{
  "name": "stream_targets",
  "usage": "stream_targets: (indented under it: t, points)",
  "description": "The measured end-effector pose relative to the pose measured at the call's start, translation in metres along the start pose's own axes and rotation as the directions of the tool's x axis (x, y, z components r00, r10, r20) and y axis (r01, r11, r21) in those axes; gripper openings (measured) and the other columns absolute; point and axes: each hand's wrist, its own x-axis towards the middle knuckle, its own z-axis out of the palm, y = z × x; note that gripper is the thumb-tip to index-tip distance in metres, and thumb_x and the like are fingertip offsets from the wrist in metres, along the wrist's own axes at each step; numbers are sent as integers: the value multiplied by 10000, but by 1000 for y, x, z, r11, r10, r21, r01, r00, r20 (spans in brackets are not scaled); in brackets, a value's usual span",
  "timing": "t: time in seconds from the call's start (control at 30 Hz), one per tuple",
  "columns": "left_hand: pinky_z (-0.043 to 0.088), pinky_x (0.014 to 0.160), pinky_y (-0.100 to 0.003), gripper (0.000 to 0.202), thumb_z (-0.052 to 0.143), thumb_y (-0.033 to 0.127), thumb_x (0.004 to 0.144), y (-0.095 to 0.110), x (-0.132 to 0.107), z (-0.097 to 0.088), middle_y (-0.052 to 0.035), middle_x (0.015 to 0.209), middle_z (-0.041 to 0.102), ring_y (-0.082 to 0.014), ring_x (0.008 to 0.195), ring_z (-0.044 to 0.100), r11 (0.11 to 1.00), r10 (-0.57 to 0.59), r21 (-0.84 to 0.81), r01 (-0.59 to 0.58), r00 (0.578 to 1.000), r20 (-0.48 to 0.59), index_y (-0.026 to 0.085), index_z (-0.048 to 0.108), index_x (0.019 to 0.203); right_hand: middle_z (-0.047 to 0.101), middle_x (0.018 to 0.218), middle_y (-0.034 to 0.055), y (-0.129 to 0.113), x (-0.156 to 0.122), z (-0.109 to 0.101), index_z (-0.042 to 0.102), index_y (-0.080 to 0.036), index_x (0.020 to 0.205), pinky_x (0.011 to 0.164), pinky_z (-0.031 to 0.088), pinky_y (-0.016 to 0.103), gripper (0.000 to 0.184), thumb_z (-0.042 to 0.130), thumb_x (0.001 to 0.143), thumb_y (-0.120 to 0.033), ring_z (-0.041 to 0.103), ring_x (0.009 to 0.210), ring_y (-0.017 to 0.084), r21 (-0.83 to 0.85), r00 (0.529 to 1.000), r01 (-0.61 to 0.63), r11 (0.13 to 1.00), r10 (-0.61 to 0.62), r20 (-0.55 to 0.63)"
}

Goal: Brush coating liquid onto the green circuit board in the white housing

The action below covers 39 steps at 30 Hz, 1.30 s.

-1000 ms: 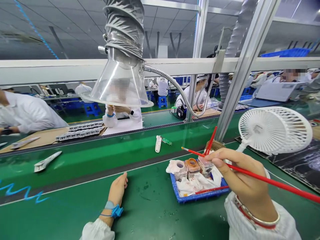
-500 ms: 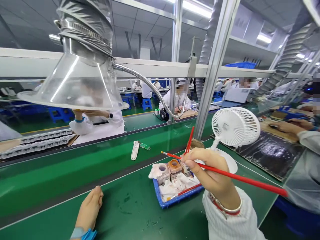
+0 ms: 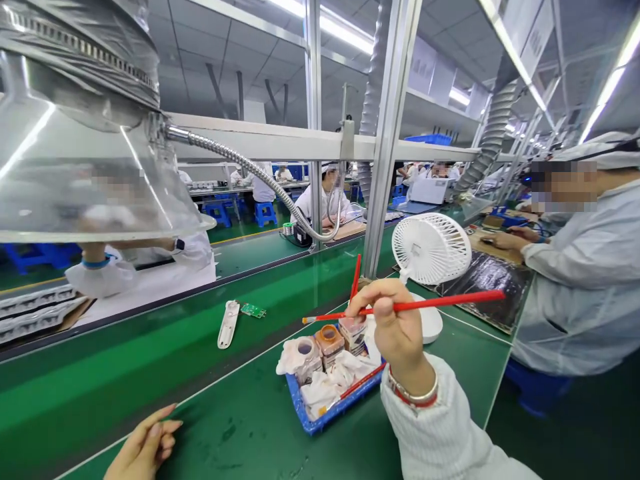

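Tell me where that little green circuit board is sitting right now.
In the head view, the green circuit board lies on the green workbench, just right of a white plastic part, and ahead and left of the blue tray.

Electronics assembly plant: long green bench mats (image 3: 165,427) w/ small PCB (image 3: 253,311) center-left, clear fume hood (image 3: 75,180) upper left, rows of workers in white smocks (image 3: 580,293), blue stools (image 3: 265,213) in bg.

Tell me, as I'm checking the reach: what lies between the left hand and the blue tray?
In the head view, the stretch is bare green work mat with small pale specks, running from the left hand to the blue tray.
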Motion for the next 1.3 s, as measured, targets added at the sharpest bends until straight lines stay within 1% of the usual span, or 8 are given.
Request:
stream_targets:
  t: [0.4, 0.57, 0.73, 0.87, 1.03, 1.17, 1.2, 1.3]
  points:
    - [459, 615, -284, 536, 638, 536, 547, -2, -7, 3, -25, 772, 640, -156, 648, 529, 986, 85, 136, -92, 995, 56, 170, 621, 938, 551, 615, 3, 17, -5, 14, 549, -179, 684, 496, 426, 233, 306, 456, 917, -354, 524, 542, 111, -101, 990, -52, 994, 65, 128]
    - [447, 751, -338, 505, 579, 551, 648, 12, -42, 40, -63, 874, 668, -211, 780, 587, 949, 110, 267, -167, 970, 218, 176, 604, 985, 558, 609, 7, 26, -9, 0, 553, -176, 701, 516, 426, 247, 295, 452, 922, -342, 527, 558, 122, -141, 998, -65, 988, 64, -16]
    - [407, 543, -268, 511, 441, 625, 716, 21, -87, 109, -55, 711, 636, -156, 596, 551, 936, -104, 328, -126, 792, 602, 148, 609, 785, 587, 635, -5, 27, -16, -15, 534, -187, 775, 460, 412, 242, 208, 485, 911, -337, 518, 493, 113, -37, 975, -82, 996, 73, -210]
    - [344, 470, -238, 482, 451, 638, 691, 15, -99, 141, -24, 562, 585, -114, 465, 478, 931, -178, 351, -99, 717, 674, 170, 499, 587, 619, 653, -7, 16, -22, -33, 543, -196, 788, 493, 456, 258, 166, 517, 889, -327, 573, 547, 138, 116, 943, -128, 985, 157, -294]
    - [309, 462, -246, 430, 533, 598, 643, 26, -92, 133, -23, 487, 571, -130, 431, 460, 913, -217, 396, -102, 700, 681, 188, 505, 517, 664, 736, 21, 9, -50, -41, 562, -199, 801, 531, 517, 274, 105, 501, 866, -253, 619, 591, 147, 344, 879, -381, 858, 452, -153]
    - [247, 463, -258, 412, 599, 586, 605, 59, -113, 107, -13, 441, 525, -150, 427, 428, 853, -65, 461, -245, 826, 560, 212, 518, 453, 653, 773, 39, 7, -83, -17, 553, -196, 834, 548, 541, 265, 57, 498, 839, -210, 634, 617, 143, 468, 777, -565, 680, 629, 24]
    - [249, 467, -265, 426, 566, 614, 622, 67, -124, 103, -19, 433, 528, -160, 425, 430, 828, -35, 476, -297, 819, 572, 218, 554, 466, 641, 765, 31, 4, -90, -8, 548, -197, 822, 550, 541, 253, 54, 497, 839, -207, 635, 619, 136, 490, 759, -585, 646, 648, 53]
    - [333, 516, -284, 559, 357, 690, 725, 83, -158, 102, -9, 403, 515, -181, 430, 456, 870, -105, 390, -303, 658, 745, 229, 670, 681, 614, 769, 8, -8, -107, 18, 538, -208, 793, 575, 549, 252, 54, 526, 841, -230, 643, 651, 135, 533, 743, -610, 586, 657, 127]
